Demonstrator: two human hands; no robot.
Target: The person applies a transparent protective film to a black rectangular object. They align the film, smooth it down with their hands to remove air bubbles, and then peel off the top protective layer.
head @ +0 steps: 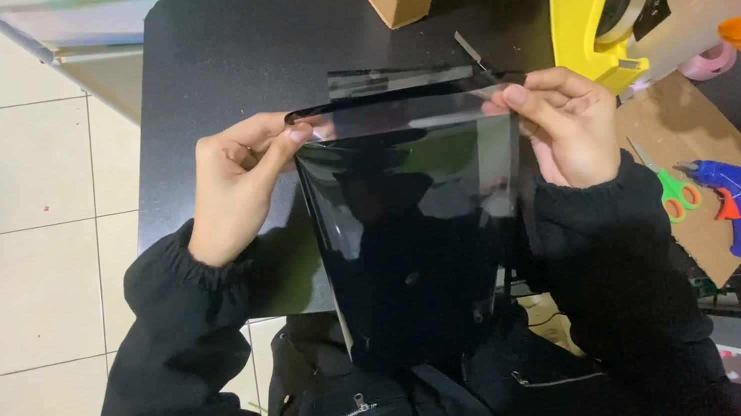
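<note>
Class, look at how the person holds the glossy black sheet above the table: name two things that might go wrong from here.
1. The left hand and right hand pinch only the top corners of the glossy black sheet, so it may slip or crease.
2. The yellow tape dispenser and blue glue gun lie close to the right hand; a sideways move might knock them.

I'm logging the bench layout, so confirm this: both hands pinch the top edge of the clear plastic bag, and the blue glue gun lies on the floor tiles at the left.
Not quite. The left hand and right hand do pinch the clear plastic bag at its top edge, but the blue glue gun lies on a cardboard piece at the right, as the head view shows.
</note>
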